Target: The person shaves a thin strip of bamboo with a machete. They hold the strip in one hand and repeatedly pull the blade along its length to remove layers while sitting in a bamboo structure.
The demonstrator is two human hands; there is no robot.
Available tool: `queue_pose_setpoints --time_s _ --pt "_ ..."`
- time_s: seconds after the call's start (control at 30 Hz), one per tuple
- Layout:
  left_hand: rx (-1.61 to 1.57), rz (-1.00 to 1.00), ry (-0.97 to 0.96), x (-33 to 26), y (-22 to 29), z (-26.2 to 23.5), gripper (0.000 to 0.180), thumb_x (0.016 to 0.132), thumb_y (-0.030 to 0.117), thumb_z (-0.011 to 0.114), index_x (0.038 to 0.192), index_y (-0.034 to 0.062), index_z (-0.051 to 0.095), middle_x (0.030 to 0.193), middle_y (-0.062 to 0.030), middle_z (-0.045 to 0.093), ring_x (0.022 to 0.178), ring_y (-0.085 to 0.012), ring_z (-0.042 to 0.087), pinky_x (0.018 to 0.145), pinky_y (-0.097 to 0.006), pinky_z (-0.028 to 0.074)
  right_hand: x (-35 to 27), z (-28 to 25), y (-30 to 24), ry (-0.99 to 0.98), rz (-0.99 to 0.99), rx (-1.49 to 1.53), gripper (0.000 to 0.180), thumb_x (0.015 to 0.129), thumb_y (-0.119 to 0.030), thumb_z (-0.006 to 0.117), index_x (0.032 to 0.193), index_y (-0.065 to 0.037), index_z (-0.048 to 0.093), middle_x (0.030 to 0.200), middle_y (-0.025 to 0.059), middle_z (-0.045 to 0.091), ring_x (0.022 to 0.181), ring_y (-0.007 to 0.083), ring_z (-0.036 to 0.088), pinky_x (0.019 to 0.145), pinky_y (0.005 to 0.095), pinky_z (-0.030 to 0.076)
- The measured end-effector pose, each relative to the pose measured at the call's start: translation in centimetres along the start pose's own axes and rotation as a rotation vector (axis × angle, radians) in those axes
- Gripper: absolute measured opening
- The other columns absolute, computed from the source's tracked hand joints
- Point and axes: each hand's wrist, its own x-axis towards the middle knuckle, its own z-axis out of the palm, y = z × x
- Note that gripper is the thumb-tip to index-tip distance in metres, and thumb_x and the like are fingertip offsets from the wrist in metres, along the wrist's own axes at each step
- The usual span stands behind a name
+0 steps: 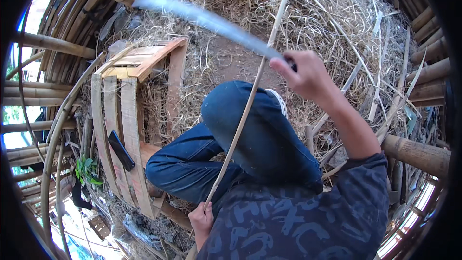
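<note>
My right hand [307, 76] is closed round the dark handle of a machete [207, 20]. Its long, pale blade is blurred by motion and points to the far left. A long thin bamboo strip [246, 110] runs up across my bent knee, from my lower left to the far side. Low down, beside my hip, my left hand [201, 219] is closed round the strip's near end. Close to my right fist, the base of the blade crosses the strip; whether they touch I cannot tell.
Curly bamboo shavings [231, 0] cover much of the ground ahead. On my left lies a wooden slatted crate [130, 130] with a dark phone [121, 150] on it. Bamboo poles [57, 45] stack up at the left, and a thick pole [416, 155] lies at the right.
</note>
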Motion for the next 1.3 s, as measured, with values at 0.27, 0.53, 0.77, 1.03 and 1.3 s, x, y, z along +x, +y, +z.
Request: queue_pose_setpoints --time_s 0.27,0.53,0.77,1.03,1.3 --pt "0.012 -0.065 -0.069 0.5 1.6 -1.6 0.023 0.088 0.017 0.064 0.072 -0.0003 0.059 0.053 -0.0173 0.049 0.046 -0.0340 0.052 0.046 -0.037 0.039 1.9 0.4 2.1 0.078 -0.094 -0.373 0.063 0.087 -0.066 0.049 0.068 -0.006 0.059 0.052 0.0055 0.055 0.045 0.0166 0.056 0.043 0.0307 0.045" --pt "-0.091 -0.125 -0.141 1.2 1.8 -2.5 0.023 0.088 0.016 0.062 0.075 -0.0027 0.063 0.054 -0.0123 0.057 0.048 -0.0213 0.059 0.049 -0.031 0.043 1.0 -1.5 3.4 0.216 -0.076 -0.309 0.062 0.089 -0.063 0.049 0.072 -0.005 0.061 0.049 0.0014 0.051 0.041 0.0133 0.050 0.039 0.0293 0.042" --pt "-0.002 -0.122 -0.132 0.6 -0.8 -2.6 0.027 0.088 0.019 0.061 0.071 -0.0019 0.062 0.052 -0.0124 0.055 0.047 -0.0221 0.058 0.048 -0.032 0.042 1.9 -1.5 3.4 0.124 -0.129 -0.411 0.054 0.090 -0.056 0.052 0.073 -0.006 0.060 0.050 0.0015 0.049 0.039 0.0109 0.043 0.036 0.0255 0.038" --pt "-0.023 -0.096 -0.193 2.1 0.8 -5.1 0.029 0.088 0.018 0.060 0.067 -0.0012 0.061 0.051 -0.0107 0.053 0.046 -0.0173 0.056 0.047 -0.032 0.041 2.2 -2.5 4.7 0.174 -0.042 -0.422 0.060 0.091 -0.059 0.049 0.076 -0.002 0.060 0.054 0.0059 0.054 0.045 0.0150 0.053 0.042 0.0320 0.046" --pt "-0.066 -0.083 -0.218 2.2 -1.3 -5.0 0.029 0.089 0.018 0.060 0.067 -0.0022 0.060 0.049 -0.0086 0.049 0.045 -0.0156 0.052 0.047 -0.031 0.039 4.3 -3.2 9.1 0.187 0.035 -0.319 0.050 0.097 -0.047 0.045 0.080 -0.004 0.061 0.048 -0.0022 0.045 0.035 0.0085 0.035 0.030 0.0233 0.029"
